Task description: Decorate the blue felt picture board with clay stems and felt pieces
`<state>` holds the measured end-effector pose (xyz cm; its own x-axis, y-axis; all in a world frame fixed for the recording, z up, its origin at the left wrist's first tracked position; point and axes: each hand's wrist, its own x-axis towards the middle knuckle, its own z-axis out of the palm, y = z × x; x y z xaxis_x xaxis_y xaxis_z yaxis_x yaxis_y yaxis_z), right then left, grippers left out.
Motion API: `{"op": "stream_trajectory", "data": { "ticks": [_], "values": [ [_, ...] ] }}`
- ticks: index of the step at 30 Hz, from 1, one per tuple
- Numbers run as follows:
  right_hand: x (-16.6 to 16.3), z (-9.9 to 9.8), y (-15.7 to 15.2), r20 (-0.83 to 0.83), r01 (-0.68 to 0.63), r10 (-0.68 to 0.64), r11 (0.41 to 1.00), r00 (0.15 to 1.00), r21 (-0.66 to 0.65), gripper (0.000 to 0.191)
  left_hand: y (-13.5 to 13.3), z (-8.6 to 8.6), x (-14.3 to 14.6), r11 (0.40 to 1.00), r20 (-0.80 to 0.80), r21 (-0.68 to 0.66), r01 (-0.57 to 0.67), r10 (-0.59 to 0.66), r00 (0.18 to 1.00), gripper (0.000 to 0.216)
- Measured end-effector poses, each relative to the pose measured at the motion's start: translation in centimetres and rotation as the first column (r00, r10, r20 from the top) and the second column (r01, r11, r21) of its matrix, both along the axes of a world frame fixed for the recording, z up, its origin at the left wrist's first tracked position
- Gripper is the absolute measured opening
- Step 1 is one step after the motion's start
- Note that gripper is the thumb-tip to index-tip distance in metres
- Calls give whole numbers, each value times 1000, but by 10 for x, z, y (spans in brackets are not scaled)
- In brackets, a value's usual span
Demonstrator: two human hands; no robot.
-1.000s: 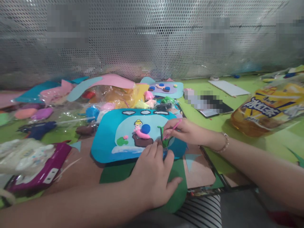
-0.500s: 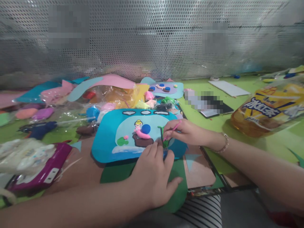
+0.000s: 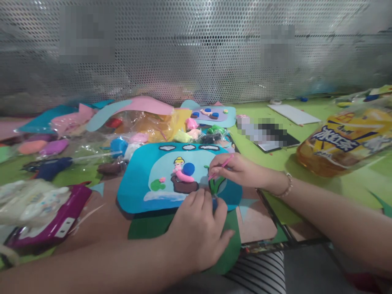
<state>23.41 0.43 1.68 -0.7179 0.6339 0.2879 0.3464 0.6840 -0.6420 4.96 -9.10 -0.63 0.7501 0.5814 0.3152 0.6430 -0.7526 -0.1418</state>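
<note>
My right hand [image 3: 237,168] pinches a thin pink stick-like clay tool [image 3: 227,161], its tip over the green clay plant [image 3: 217,185] at the right of a blue paper card [image 3: 131,190]. Across the card's lower edge lies my left hand [image 3: 199,228], fingers stretched forward and thumb apart. On the card are a pink clay figure [image 3: 184,177] with a blue ball [image 3: 188,168], a brown clay boat [image 3: 184,186], a green lily pad [image 3: 157,185] and white clay waves [image 3: 163,196]. Dark green paper [image 3: 147,226] sits under the card. My left fingers hide part of the plant's base.
Bagged clay lumps [image 3: 119,146] and coloured paper [image 3: 147,105] crowd the left and back. A purple-edged case [image 3: 73,212] lies at left. Behind the card is a second decorated card [image 3: 229,118]. A drink bottle [image 3: 337,143] lies at right, near a phone [image 3: 266,141].
The pink tool's tip has shifted slightly left and up, showing more of the green plant. The card's near edge sits slightly lower in view; my left hand has barely moved.
</note>
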Motion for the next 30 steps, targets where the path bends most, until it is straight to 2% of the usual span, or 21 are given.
{"op": "stream_trajectory", "data": {
  "ticks": [5, 13, 30],
  "values": [
    [0, -1, 1, -12, -8, 8, 999, 1000, 35, 21, 2, 3, 1, 1000, -11, -20, -10, 10, 1000, 47],
    [2, 3, 0, -39, 42, -40, 997, 998, 70, 22, 6, 2, -1, 989, -15, -149, 3, -5, 1000, 50],
    [2, 0, 2, 17, 60, -60, 997, 998, 48, 23, 7, 0, -2, 978, -5, -194, 78, -81, 997, 51]
  ]
}}
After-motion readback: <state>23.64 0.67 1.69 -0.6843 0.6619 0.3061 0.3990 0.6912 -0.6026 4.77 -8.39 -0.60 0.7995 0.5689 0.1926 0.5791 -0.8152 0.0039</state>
